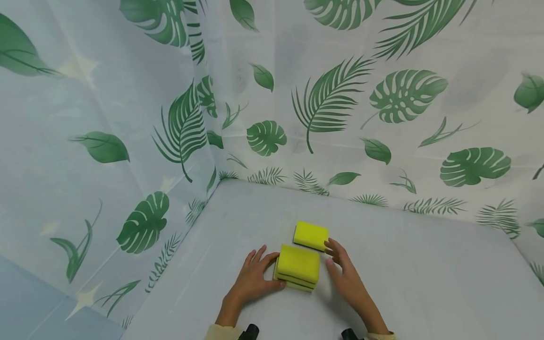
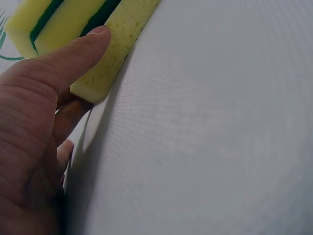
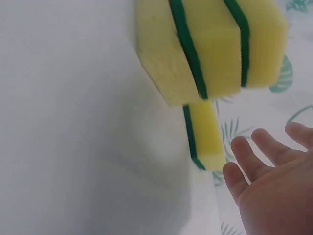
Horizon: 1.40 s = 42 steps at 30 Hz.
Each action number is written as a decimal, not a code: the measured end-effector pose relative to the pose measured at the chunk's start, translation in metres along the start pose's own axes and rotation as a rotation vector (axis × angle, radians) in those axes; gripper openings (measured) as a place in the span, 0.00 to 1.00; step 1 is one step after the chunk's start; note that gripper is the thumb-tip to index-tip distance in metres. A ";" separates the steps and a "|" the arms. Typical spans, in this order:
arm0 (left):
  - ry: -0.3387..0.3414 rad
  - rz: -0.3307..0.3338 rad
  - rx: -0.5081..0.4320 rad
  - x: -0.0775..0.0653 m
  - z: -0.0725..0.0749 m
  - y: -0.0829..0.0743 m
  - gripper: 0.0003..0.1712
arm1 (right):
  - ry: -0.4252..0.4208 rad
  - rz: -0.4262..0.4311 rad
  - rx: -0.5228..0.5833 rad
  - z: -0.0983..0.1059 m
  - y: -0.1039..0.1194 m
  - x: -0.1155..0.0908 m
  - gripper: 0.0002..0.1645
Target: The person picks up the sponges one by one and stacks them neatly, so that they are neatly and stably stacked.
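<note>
Three yellow sponges with dark green layers form a stack on the white surface. At the stack's left side, my left hand holds the lowest sponge. Its thumb presses one side of that pale, porous block, with fingers around the far side. Just behind the stack lies a single yellow sponge, flat, its dark green layer underneath. My right hand is to the right of the stack, fingers extended and apart with nothing in them. Its fingertips overlap the single sponge's right edge in the head view.
The white tabletop spreads out to the right and in front. A white sheet with green leaf prints rises behind it, and a similar one stands along the left side, meeting in a corner.
</note>
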<state>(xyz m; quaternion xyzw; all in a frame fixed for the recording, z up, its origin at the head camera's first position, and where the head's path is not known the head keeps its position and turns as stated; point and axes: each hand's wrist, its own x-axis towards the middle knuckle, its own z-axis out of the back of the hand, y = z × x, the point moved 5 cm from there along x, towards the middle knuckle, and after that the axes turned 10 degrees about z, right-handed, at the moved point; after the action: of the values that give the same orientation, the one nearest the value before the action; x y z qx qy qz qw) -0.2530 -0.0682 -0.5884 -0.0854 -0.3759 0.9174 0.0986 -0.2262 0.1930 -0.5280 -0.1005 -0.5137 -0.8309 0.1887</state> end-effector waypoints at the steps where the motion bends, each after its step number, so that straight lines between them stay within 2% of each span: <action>1: 0.000 -0.006 0.002 0.000 0.000 0.000 0.48 | -0.009 0.002 0.004 0.003 -0.001 0.002 0.33; 9: 0.004 -0.006 -0.004 0.000 0.001 0.000 0.49 | -0.024 -0.038 -0.028 0.023 -0.019 0.019 0.37; 17: 0.009 -0.005 -0.009 0.000 0.001 -0.001 0.49 | 0.010 -0.098 -0.078 0.033 -0.038 0.033 0.42; 24: 0.021 0.003 -0.021 -0.002 0.002 -0.004 0.49 | 0.050 -0.175 -0.081 0.035 -0.056 0.038 0.48; 42: 0.015 -0.007 -0.015 -0.001 0.004 -0.004 0.48 | 0.155 -0.280 -0.088 0.026 -0.081 0.051 0.59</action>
<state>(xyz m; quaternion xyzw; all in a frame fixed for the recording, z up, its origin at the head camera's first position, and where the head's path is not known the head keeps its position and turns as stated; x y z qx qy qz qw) -0.2522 -0.0682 -0.5826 -0.0917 -0.3824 0.9135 0.1042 -0.3067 0.2376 -0.5642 0.0286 -0.4697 -0.8760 0.1056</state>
